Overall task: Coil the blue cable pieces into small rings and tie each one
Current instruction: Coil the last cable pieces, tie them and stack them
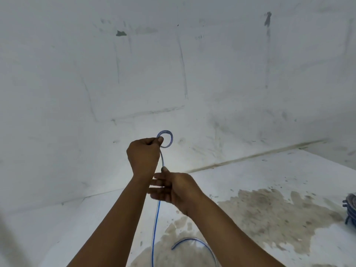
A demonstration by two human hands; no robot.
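My left hand (144, 157) is raised in front of the wall and pinches a small ring of blue cable (165, 139) between thumb and fingers. From the ring the blue cable runs down past my right hand (169, 186) and hangs toward the floor (250, 189). My right hand sits just below the left, thumb up against the strand and fingers stretched out to the left. Whether the cable is pinched there is unclear. The cable's loose end (192, 242) curves across the floor near the bottom of the view.
A scuffed white wall (173, 64) fills most of the view and meets the floor in a corner. A large damp stain (269, 212) spreads over the floor. A pile of blue cable coils (351, 209) lies at the right edge.
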